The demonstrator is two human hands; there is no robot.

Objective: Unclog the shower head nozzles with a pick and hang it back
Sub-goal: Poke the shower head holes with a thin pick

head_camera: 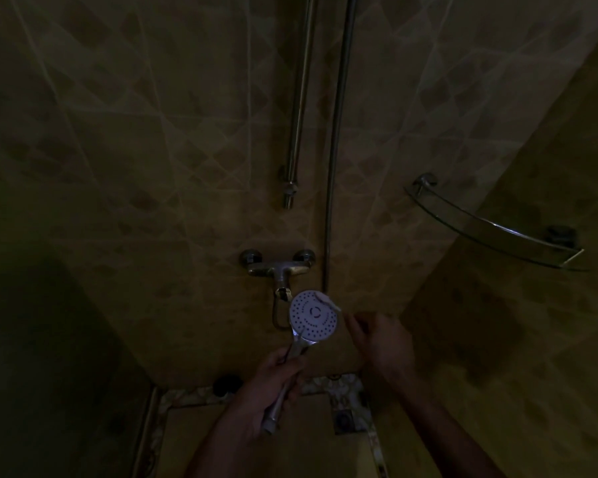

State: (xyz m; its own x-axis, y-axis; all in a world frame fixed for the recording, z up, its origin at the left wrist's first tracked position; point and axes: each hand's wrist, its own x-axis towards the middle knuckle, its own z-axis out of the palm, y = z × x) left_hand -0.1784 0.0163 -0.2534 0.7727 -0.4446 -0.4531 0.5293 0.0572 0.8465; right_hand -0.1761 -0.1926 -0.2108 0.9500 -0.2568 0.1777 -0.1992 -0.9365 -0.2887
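Observation:
The round white shower head (313,316) faces me, its dotted nozzle face lit in the dark stall. My left hand (275,377) grips its chrome handle from below. My right hand (380,339) is just right of the head, fingers curled and blurred. A thin pale pick-like piece (329,301) lies across the head's upper right edge; whether my right hand holds it cannot be told. The hose (337,132) runs up the wall.
A chrome mixer tap (278,267) is fixed to the tiled wall just above the head. A vertical slide rail (301,98) rises left of the hose. A glass corner shelf (491,225) juts out at right. A floor drain (344,419) lies below.

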